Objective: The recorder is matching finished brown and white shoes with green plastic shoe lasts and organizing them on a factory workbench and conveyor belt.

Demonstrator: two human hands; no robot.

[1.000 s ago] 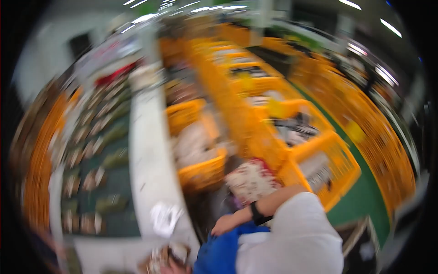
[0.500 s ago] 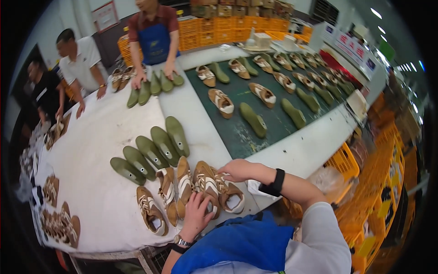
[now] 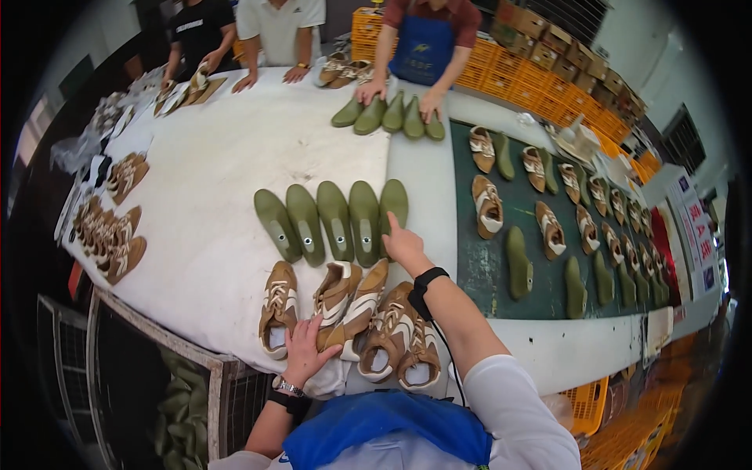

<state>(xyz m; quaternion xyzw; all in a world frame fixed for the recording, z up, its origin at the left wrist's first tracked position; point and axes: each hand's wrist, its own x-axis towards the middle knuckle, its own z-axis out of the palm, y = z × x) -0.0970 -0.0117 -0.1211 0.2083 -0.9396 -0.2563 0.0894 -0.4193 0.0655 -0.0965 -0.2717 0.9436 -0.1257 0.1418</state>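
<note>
A row of brown and white sneakers lies on the white table edge in front of me. My left hand [image 3: 305, 352], fingers spread, rests between the leftmost sneaker [image 3: 277, 309] and a tilted sneaker [image 3: 337, 290]; it touches them without gripping. Beyond them lie several green shoe lasts [image 3: 333, 219] side by side, their small round holes toward me. My right hand [image 3: 404, 241] reaches to the rightmost last [image 3: 393, 200], its index finger stretched out against the last's side and the other fingers partly hidden. Two more sneakers [image 3: 385, 337] stand beneath my right forearm.
A green conveyor belt [image 3: 489, 262] on the right carries sneakers and lasts in rows. Across the table a person in a blue apron [image 3: 423, 48] has both hands on green lasts [image 3: 392, 116]. Two other people stand far left. Sneakers [image 3: 110, 239] sit at the left edge; yellow crates [image 3: 591, 407] stand lower right.
The view has turned to the right. My right hand has moved from the rightmost sneakers forward to the lasts. My left hand has shifted to the sneakers at the left of the row.
</note>
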